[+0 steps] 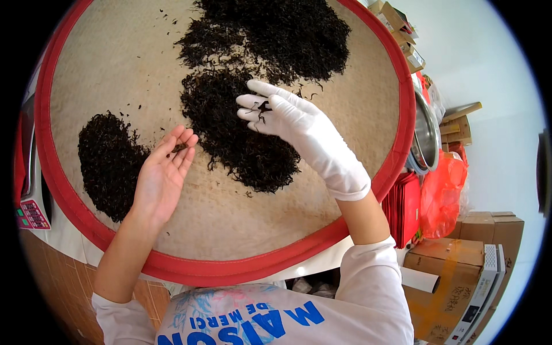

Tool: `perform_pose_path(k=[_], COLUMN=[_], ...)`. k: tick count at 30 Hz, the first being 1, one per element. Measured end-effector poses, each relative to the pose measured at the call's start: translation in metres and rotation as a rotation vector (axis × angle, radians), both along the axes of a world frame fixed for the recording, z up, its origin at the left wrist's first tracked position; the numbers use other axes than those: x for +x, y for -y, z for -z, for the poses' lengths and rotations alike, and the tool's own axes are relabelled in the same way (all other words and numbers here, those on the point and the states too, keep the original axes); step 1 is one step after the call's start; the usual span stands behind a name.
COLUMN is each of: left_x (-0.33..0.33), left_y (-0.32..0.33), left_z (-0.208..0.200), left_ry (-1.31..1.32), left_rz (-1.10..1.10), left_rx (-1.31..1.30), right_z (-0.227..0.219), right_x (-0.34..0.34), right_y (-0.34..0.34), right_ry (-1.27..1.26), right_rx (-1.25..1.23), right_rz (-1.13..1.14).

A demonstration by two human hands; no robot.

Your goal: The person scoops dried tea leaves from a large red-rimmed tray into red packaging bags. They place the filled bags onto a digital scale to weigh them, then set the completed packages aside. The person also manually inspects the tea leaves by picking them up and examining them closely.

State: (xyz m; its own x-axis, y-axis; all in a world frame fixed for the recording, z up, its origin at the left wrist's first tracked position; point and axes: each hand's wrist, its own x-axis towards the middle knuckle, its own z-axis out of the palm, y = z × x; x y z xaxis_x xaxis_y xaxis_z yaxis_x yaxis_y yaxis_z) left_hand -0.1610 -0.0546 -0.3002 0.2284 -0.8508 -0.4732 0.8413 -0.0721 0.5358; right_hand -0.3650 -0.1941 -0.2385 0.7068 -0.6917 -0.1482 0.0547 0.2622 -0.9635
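Observation:
Dark, twisted dried tea leaves lie in heaps on a large round tan tray [276, 230] with a red cloth rim. My left hand [164, 169] is bare, palm up above the tray, holding a small brownish bit of tea leaf [179, 148] on its bent fingers. The small left heap [109, 167] lies beside it. My right hand [287, 115], in a white glove, is turned palm up over the middle heap [236, 138]. A few dark tea leaves [263, 109] rest across its slightly curled fingers. The biggest heap [299, 34] spreads at the far side.
On the left stands a scale [35, 213] with a keypad. Right of the tray are a metal basin [424, 132], red packets [402, 210], a red plastic bag [443, 195] and cardboard boxes [443, 259]. Loose leaf bits dot the tray between the heaps.

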Motion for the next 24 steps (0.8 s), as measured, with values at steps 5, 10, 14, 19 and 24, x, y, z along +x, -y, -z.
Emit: perform_pose_path(k=[5,10,14,19,24], left_x=[-0.001,-0.005,-0.014,-0.024,-0.023], left_y=[-0.001,-0.001,0.001,-0.003,-0.007], left_z=[-0.001,-0.005,-0.014,-0.011,-0.013], left_ry=[0.001,-0.006,-0.125,-0.295,-0.231], left_rz=[0.032,0.127,0.253,0.362,0.336], left_rx=[-0.006,-0.069,-0.124,-0.128,-0.020], right_z=[-0.001,-0.008,-0.018,-0.001,0.019], right_x=[-0.002,-0.002,0.007,0.029,0.021], right_y=[-0.007,-0.008,-0.018,-0.050,0.011], right_ry=[-0.423,-0.385,-0.201,-0.234,-0.373], right_rx=[-0.878,-0.818,-0.607,-0.833,-1.172], right_rz=[0.015,0.025,-0.063,-0.198,0.260])
